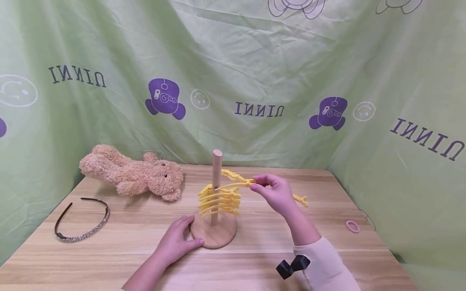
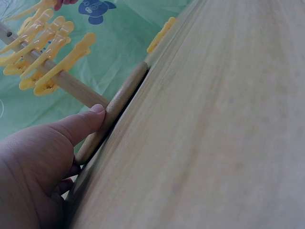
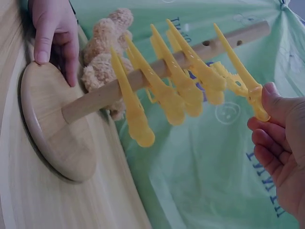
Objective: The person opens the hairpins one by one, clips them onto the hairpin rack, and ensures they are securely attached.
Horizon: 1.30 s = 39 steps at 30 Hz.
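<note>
A wooden stand has a round base and an upright post. Several yellow hair clips are clipped one above another round the post. At the base's left edge, my left hand grips the rim, thumb on top, as the left wrist view shows. Above the stacked clips, my right hand pinches one yellow hair clip by its end between thumb and forefinger. That clip's jaws are spread and point at the post; whether they touch it I cannot tell. Another yellow clip lies behind the right hand.
On the wooden table, a brown teddy bear lies at the back left. A headband with a beaded band lies in front of it. A pink hair tie is near the right edge. Green printed cloth hangs around the table.
</note>
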### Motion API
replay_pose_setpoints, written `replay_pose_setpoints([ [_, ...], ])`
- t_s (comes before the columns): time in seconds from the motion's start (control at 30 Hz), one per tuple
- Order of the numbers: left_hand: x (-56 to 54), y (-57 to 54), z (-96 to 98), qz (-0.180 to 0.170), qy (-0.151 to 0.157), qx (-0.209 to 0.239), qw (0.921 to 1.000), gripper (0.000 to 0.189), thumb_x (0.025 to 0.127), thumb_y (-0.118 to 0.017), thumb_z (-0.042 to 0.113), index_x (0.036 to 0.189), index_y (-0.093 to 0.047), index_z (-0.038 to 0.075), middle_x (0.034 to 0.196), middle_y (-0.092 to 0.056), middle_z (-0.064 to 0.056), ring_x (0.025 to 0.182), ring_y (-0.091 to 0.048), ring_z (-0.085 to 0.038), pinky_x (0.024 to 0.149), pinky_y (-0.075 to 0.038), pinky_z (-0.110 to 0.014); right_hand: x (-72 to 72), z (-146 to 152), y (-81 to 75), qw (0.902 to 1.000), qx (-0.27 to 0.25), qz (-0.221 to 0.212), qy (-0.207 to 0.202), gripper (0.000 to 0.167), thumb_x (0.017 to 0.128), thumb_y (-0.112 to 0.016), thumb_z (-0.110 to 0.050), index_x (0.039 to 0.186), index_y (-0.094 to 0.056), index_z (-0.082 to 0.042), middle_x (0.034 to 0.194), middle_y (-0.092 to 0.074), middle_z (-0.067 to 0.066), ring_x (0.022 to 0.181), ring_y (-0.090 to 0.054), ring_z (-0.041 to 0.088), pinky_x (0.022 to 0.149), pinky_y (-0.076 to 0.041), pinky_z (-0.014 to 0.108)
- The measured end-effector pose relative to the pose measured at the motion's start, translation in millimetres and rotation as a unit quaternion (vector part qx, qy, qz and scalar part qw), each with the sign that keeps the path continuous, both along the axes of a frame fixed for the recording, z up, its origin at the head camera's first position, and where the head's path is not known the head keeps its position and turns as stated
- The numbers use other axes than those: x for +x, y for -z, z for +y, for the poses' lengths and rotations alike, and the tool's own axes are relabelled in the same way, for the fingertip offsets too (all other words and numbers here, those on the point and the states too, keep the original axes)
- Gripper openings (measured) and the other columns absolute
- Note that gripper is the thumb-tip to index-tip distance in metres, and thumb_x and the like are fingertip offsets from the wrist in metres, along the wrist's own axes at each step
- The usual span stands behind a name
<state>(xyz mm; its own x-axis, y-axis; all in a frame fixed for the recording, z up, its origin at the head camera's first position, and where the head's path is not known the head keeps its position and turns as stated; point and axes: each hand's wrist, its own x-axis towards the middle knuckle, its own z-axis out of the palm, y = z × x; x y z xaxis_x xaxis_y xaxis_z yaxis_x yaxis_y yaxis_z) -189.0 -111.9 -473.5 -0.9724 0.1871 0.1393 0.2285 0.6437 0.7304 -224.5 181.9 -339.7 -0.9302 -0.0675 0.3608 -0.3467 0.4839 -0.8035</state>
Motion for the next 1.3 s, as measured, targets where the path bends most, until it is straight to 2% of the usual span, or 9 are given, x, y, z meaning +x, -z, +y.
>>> replay_pose_setpoints([
  [0.23,1.6,-1.0,-0.6,0.002,0.002,-0.003,1.0,0.086,0.072,-0.083,0.044,0.136,-0.052,-0.005,0.142,-0.051,-0.027,0.137,-0.04,-0.047,0.115,-0.031,-0.06,-5.6,-18,1.7,0.9993,0.024,-0.001,-0.029,0.021,0.082,-0.078,-0.012,0.101,-0.074,-0.001,0.09,-0.075,0.012,0.081,-0.061,0.012,0.065,-0.051,0.02],
  [0.5,2.2,-1.9,-0.7,0.006,0.005,-0.003,1.0,0.086,0.072,-0.083,0.044,0.135,-0.052,-0.006,0.141,-0.051,-0.028,0.136,-0.041,-0.047,0.115,-0.031,-0.06,-4.4,-28,-1.2,0.9983,0.033,-0.004,-0.049,0.021,0.083,-0.078,-0.014,0.1,-0.074,-0.002,0.09,-0.074,0.011,0.081,-0.061,0.015,0.066,-0.052,0.021],
  [0.87,2.5,-1.8,-0.7,0.008,0.004,-0.003,1.0,0.086,0.072,-0.083,0.044,0.135,-0.052,-0.006,0.141,-0.051,-0.028,0.136,-0.041,-0.047,0.115,-0.031,-0.06,-3.0,-27,-1.7,0.9968,0.046,-0.007,-0.066,0.025,0.083,-0.078,-0.016,0.104,-0.073,-0.004,0.094,-0.075,0.009,0.088,-0.062,0.016,0.075,-0.054,0.024],
  [1.3,3.2,-2.6,-0.4,0.006,0.003,-0.003,1.0,0.087,0.072,-0.084,0.043,0.136,-0.052,-0.006,0.141,-0.05,-0.029,0.137,-0.04,-0.047,0.115,-0.031,-0.061,0.7,-26,-1.8,0.995,0.053,-0.007,-0.085,0.029,0.083,-0.078,-0.019,0.108,-0.073,-0.006,0.1,-0.073,0.01,0.096,-0.061,0.02,0.084,-0.053,0.034],
])
